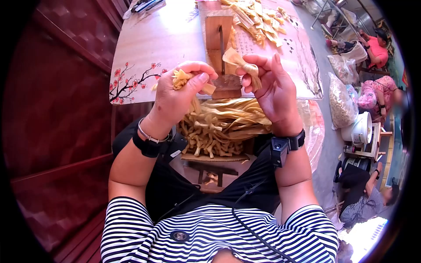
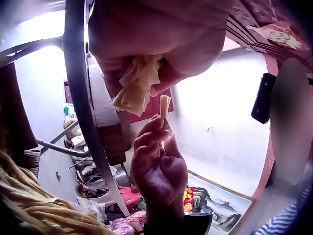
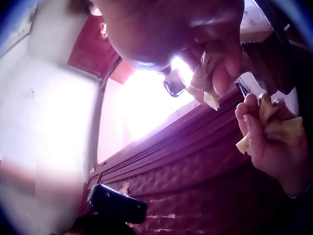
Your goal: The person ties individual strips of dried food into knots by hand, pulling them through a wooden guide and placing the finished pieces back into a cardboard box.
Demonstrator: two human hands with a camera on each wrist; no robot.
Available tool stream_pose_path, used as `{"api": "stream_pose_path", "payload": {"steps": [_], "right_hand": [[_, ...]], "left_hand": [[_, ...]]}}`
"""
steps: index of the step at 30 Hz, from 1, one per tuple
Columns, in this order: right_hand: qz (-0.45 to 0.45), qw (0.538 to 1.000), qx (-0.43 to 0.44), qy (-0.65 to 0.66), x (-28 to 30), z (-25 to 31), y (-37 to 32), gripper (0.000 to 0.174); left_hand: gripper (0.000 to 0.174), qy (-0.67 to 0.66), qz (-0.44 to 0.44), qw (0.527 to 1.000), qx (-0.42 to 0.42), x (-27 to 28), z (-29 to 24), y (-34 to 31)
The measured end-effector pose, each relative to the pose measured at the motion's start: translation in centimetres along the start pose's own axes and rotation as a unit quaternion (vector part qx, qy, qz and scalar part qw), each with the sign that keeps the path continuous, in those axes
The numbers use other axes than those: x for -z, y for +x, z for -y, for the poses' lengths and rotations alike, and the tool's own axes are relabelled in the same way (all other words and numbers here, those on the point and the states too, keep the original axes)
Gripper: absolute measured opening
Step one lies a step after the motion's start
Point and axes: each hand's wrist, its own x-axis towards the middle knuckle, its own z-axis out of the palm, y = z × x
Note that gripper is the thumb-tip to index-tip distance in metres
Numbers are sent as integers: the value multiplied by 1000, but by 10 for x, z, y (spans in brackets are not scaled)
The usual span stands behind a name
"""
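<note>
My left hand [image 1: 177,90] curls round a folded, yellowish strip piece [image 1: 180,79]; its frilled end pokes out by the thumb and a flat end shows at the fingertips. My right hand [image 1: 276,85] holds a knotted strip [image 1: 251,69] between thumb side and fingers, its flared end pointing up and left. The hands are apart, above the table's near edge. Between them stands a wooden block stand [image 1: 219,39] with a dark upright blade-like part. In the left wrist view the frilled piece [image 2: 139,85] hangs below the left palm.
A large bundle of long yellowish strips [image 1: 228,116] with knotted ends lies over the lap. More strips [image 1: 258,22] are spread at the back of the table [image 1: 175,39]. Several people, filled plastic bags [image 1: 341,103] and a white bucket [image 1: 357,129] are on the right. A red panelled wall [image 1: 57,109] stands left.
</note>
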Motion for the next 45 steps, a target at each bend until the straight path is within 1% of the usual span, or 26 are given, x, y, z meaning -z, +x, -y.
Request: {"api": "stream_pose_path", "payload": {"steps": [1,4,5,7,9,10,12,14,16,19,20,21,22,23,25,26,29,30,31,33,34,37,40,43,44,45], "right_hand": [[14,1000,-8,5,-3,1,-2,39],[-5,973,82,-216,-18,-4,-14,33],[18,974,63,-218,-22,-5,-17,32],[63,973,31,-219,-28,-8,-22,30],[74,990,3,-119,-27,-13,-21,30],[81,994,-8,-69,-25,-13,-19,31],[86,996,-16,19,-25,-14,-18,32],[40,998,41,-25,-31,-18,-20,29],[-15,994,77,-76,-37,-20,-24,26],[21,956,172,-236,-35,-32,-28,26],[50,959,163,-225,-36,-34,-30,24],[67,912,188,-358,-36,-29,-33,16],[114,848,249,-453,-34,-25,-30,14],[158,770,299,-541,-31,-23,-27,13],[112,801,271,-522,-30,-25,-31,13],[74,807,332,-482,-27,-26,-27,12],[-6,867,339,-366,-30,4,-33,7],[-40,872,358,-331,-32,15,-36,10],[-75,875,375,-297,-31,21,-38,13],[-135,843,450,-261,-21,24,-31,18],[-158,829,472,-254,-21,28,-30,18],[-178,823,481,-242,-12,32,-25,18],[-166,849,456,-210,1,45,-27,14],[-198,845,438,-233,-2,55,-45,13],[-194,852,417,-250,-6,59,-57,12],[-182,857,407,-259,-9,61,-69,12]], "left_hand": [[13,11,3,999,-41,0,0,-2],[19,53,-5,991,-123,-4,-12,-7],[21,69,-11,987,-145,-4,-18,-7],[31,92,40,983,-151,1,-20,-5],[36,142,58,976,-154,0,-22,-5],[34,187,32,976,-109,-3,-29,-8],[28,63,-45,996,-46,-7,-34,-9],[20,-21,-96,995,-18,-8,-33,-6],[19,6,-68,997,23,-9,-31,-15],[17,68,-15,996,53,-7,-14,-37],[19,85,11,994,67,-6,-8,-47],[21,101,38,991,83,-6,-6,-54],[30,204,54,977,38,-5,-7,-58],[32,233,100,965,68,-2,-5,-60],[36,280,195,931,127,3,3,-64],[39,335,216,910,111,4,7,-66],[48,492,267,827,54,7,21,-70],[52,515,301,795,107,3,19,-63],[51,527,340,771,106,-3,19,-55],[49,549,414,719,103,-16,25,-35],[47,524,466,707,90,-17,49,-26],[48,461,487,741,38,-35,105,-5],[50,427,413,802,57,-70,132,8],[48,350,307,884,-35,-106,154,3],[42,301,227,917,-134,-120,164,-6],[39,341,256,897,-117,-124,162,-7]]}}
